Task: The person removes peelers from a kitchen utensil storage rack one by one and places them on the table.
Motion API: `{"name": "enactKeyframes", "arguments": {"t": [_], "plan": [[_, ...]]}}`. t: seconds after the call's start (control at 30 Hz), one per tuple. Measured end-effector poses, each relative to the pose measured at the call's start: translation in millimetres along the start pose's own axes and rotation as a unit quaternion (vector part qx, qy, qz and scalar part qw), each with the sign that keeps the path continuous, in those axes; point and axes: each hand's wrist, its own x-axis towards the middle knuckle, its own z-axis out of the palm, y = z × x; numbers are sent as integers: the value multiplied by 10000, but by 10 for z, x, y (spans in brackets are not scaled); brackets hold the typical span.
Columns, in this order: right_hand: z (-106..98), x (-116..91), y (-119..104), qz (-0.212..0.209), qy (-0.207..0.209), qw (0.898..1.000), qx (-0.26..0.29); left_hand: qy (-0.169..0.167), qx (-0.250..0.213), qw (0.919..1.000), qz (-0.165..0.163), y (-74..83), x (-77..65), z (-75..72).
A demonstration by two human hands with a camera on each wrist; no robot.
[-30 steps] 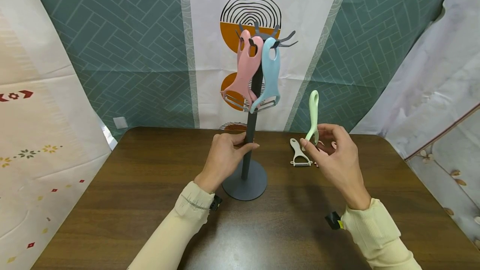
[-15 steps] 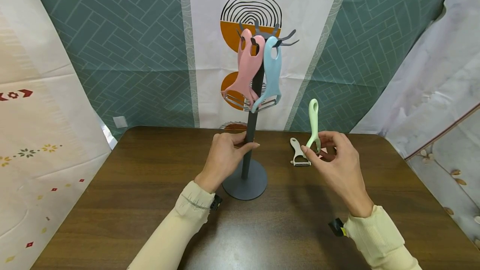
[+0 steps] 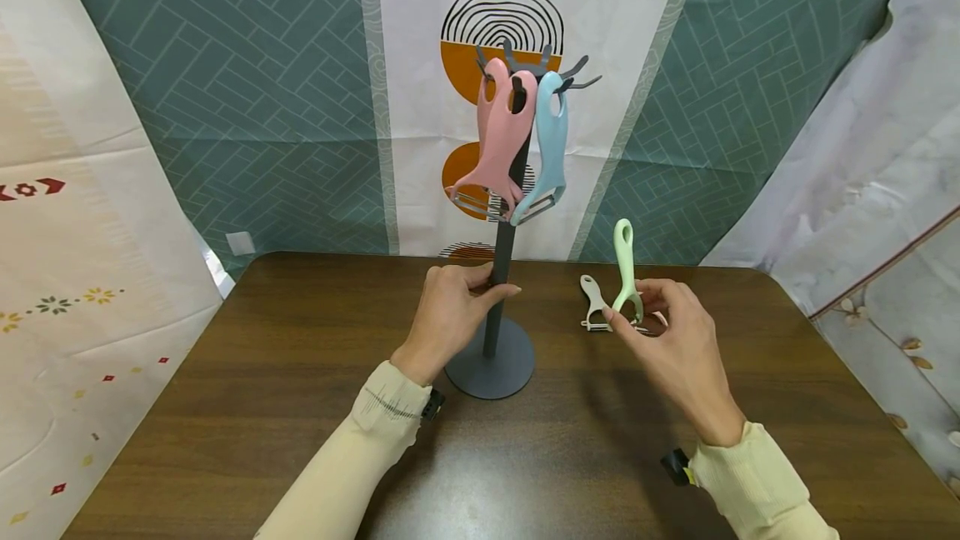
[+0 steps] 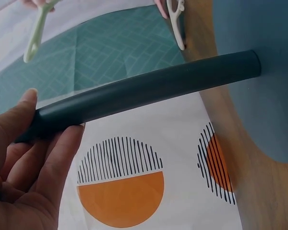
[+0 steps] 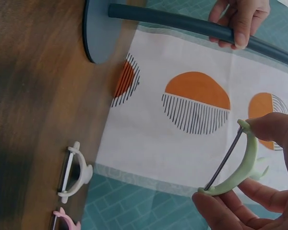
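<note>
My left hand [image 3: 446, 315] grips the dark grey pole [image 3: 500, 273] of an upright rack, thumb on one side and fingers on the other. From the hooks [image 3: 573, 69] at its top hang two pink peelers [image 3: 504, 140] and a light blue peeler [image 3: 552, 127], blades down. To the right, my right hand [image 3: 678, 348] pinches a light green peeler [image 3: 625, 261] at its head, handle pointing up. The right wrist view shows thumb and fingers at the two ends of the green peeler's blade [image 5: 224, 158]. A white peeler [image 3: 592, 290] lies on the table behind it.
The rack's round base [image 3: 480, 373] stands on the brown wooden table [image 3: 300, 423]. Beside the white peeler lies a pink peeler [image 5: 68, 220], mostly hidden by my right hand in the head view. A patterned cloth [image 3: 285, 107] hangs behind the table.
My right hand has lowered with the green peeler, bringing it over the white peeler. The rack's hooks and hanging peelers have shifted slightly right, while my left hand stays on the pole.
</note>
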Motion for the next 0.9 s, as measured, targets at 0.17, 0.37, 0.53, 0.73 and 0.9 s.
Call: {"name": "enactKeyframes", "arguments": {"t": [0.17,0.37,0.53,0.73,0.9], "plan": [[22,-20,42,-91,11,9999,-109,29,-110,9999,43,0,5,-4],[43,-21,91,-308,73,9991,-287,-211,-572,9979,-207,3,3,-4],[57,-47,120,-319,22,9992,-223,-446,-741,9958,-290,9,-5,-14],[65,-85,149,-260,-35,9995,-187,-606,-891,9940,-208,-33,-32,-33],[71,-124,171,-175,-97,9993,-324,-493,-975,9940,-108,-79,-53,-52]]}}
